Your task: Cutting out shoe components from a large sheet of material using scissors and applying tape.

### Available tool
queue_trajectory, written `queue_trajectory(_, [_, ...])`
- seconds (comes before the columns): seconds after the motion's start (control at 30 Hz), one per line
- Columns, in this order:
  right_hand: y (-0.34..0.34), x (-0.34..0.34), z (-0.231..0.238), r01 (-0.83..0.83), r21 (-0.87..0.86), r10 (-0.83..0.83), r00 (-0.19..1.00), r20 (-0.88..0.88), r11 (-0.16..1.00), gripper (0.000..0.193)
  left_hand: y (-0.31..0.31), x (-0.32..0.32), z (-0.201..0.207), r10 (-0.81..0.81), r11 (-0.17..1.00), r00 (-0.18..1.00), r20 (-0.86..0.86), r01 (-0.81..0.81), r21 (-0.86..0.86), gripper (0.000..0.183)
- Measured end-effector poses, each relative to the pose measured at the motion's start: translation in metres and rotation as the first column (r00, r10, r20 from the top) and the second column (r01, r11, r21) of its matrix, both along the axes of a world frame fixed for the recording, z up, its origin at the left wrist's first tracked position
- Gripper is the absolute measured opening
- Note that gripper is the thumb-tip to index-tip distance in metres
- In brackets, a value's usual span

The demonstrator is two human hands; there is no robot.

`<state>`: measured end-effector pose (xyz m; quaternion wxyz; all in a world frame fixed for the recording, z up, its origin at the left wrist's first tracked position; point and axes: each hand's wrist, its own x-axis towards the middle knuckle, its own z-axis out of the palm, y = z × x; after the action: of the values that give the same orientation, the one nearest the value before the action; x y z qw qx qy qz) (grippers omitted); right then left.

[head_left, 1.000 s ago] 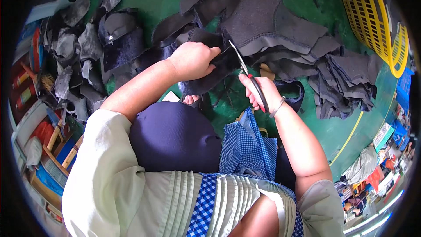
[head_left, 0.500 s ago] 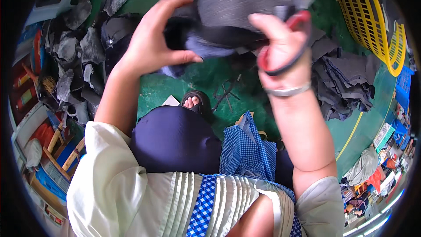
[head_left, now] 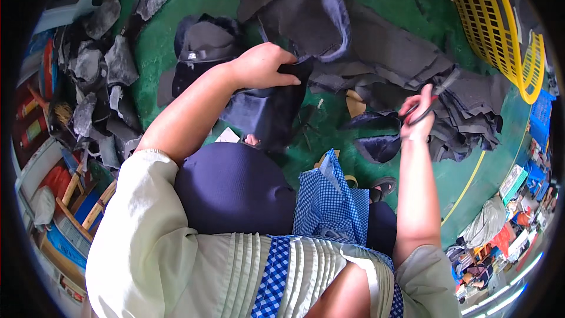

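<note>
My left hand (head_left: 266,66) pinches the upper edge of a dark plush fabric piece (head_left: 259,112), which hangs down over my foot. To the right, my right hand (head_left: 419,115) grips a pair of scissors (head_left: 445,84) with red and black handles, its blades pointing up and right, away from the cloth. Behind my left wrist lies a stack of dark cap-shaped pieces (head_left: 206,41). A curled plush strip (head_left: 338,20) rests on the grey fabric sheets (head_left: 382,35) ahead. Small dark plush pieces (head_left: 378,147) lie on the floor left of my right hand.
A yellow plastic basket (head_left: 491,41) stands tipped at the far right. Dark scraps with whitish patches (head_left: 120,62) are heaped on the left. Blue checked cloth (head_left: 332,200) is bunched at my lap. Assorted goods (head_left: 518,224) crowd the right edge of the green floor (head_left: 465,191).
The large grey piece raised before me is out of my hands. My left hand has moved right and down and now pinches dark plush fabric. My right hand has lowered with the scissors.
</note>
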<state>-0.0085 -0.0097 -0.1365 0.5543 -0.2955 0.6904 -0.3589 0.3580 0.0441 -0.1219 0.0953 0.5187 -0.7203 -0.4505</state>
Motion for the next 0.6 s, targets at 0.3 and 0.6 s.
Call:
queue_trajectory(0.3, [0.066,0.081,0.042,-0.906,0.240,0.783,0.421,0.458,0.347,0.046,0.008,0.003,0.009,0.001,0.998,1.000,0.000,-0.001,0.055,0.042])
queue_trajectory(0.6, [0.036,0.135,0.056,-0.835,0.428,0.855,0.469,0.222,0.346,0.060,0.021,0.014,0.020,0.097,0.983,0.987,0.128,-0.115,0.143,0.045])
